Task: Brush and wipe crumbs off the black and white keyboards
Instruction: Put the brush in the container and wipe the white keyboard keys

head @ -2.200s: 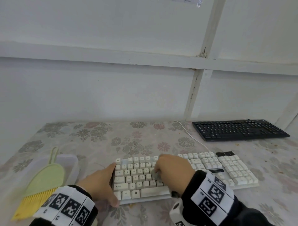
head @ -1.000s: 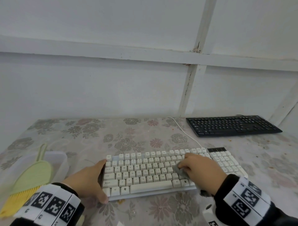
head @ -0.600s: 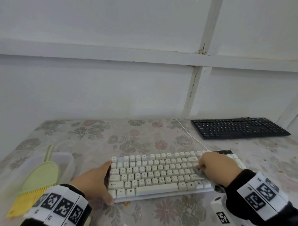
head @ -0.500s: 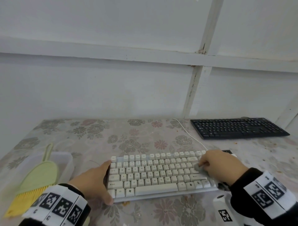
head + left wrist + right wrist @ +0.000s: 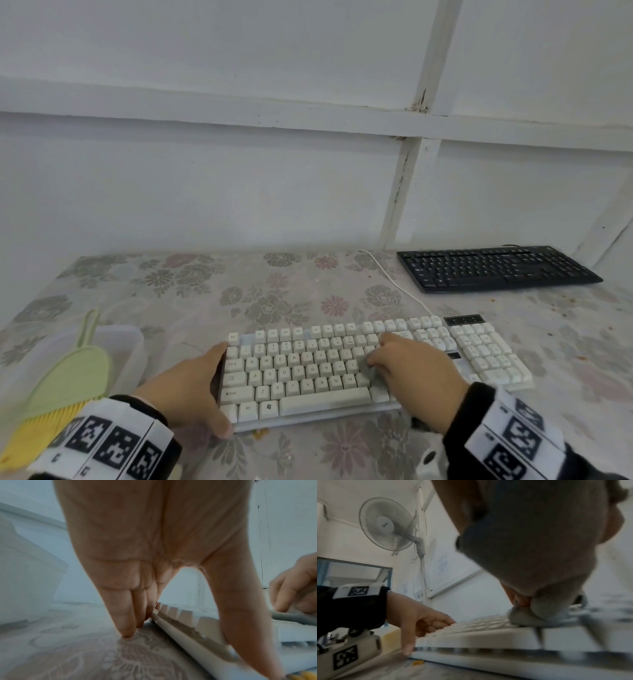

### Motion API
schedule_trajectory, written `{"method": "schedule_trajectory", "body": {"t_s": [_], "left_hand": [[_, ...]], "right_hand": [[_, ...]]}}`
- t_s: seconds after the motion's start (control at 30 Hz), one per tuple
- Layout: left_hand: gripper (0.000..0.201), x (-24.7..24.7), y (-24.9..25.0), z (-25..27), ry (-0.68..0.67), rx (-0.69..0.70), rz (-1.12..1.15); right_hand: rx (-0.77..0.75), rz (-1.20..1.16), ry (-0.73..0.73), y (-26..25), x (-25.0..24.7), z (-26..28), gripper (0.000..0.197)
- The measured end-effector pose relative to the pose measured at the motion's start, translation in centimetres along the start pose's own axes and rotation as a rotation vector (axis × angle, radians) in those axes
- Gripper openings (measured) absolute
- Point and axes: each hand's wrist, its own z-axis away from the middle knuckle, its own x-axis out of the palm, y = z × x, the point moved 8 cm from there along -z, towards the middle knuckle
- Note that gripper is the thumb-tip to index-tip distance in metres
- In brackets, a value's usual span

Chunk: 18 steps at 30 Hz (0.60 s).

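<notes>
The white keyboard (image 5: 346,370) lies flat near the front edge of the counter (image 5: 191,294), which is covered with a flowered cloth. The left hand (image 5: 186,394) braces its left end: the straight fingers (image 5: 126,618) stand on the cloth just beside the keyboard's side, and the thumb runs along its front edge, so the hand presses rather than curls round it. The right hand (image 5: 414,370) is over the right part of the letter keys, its fingers bent round a grey cloth (image 5: 527,616) that it presses onto the keys; in the head view only a small grey patch of it shows under the fingertips, and how much of it is bunched in the palm is hard to make out. The keyboard's white cable (image 5: 394,284) runs toward the back edge. The black keyboard (image 5: 493,267) sits at the back right corner, well apart from both hands, with small orange crumbs (image 5: 492,300) scattered on the counter near it and one crumb (image 5: 418,663) at the white keyboard's front edge. At the left edge a green brush with yellow bristles (image 5: 65,387) rests on a clear plastic box (image 5: 130,346)
</notes>
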Motion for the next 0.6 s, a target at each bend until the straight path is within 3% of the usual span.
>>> {"method": "schedule_trajectory", "body": {"t_s": [0.27, 0.33, 0.43, 0.6], "left_hand": [[0.110, 0.0, 0.2, 0.0, -0.002, 0.000, -0.009], [0.111, 0.0, 0.0, 0.0, -0.001, 0.000, 0.000], [0.115, 0.0, -0.2, -0.1, 0.001, 0.001, 0.013], [0.112, 0.1, 0.0, -0.1, -0.003, 0.013, 0.035]], "right_hand": [[0.261, 0.091, -0.139, 7.4, -1.9, 1.1, 0.038], [0.256, 0.083, -0.131, 7.8, -2.3, 0.9, 0.034], [0.158, 0.041, -0.001, 6.7, -3.0, 0.3, 0.028], [0.124, 0.072, -0.053, 5.9, -1.4, 0.3, 0.031]]}}
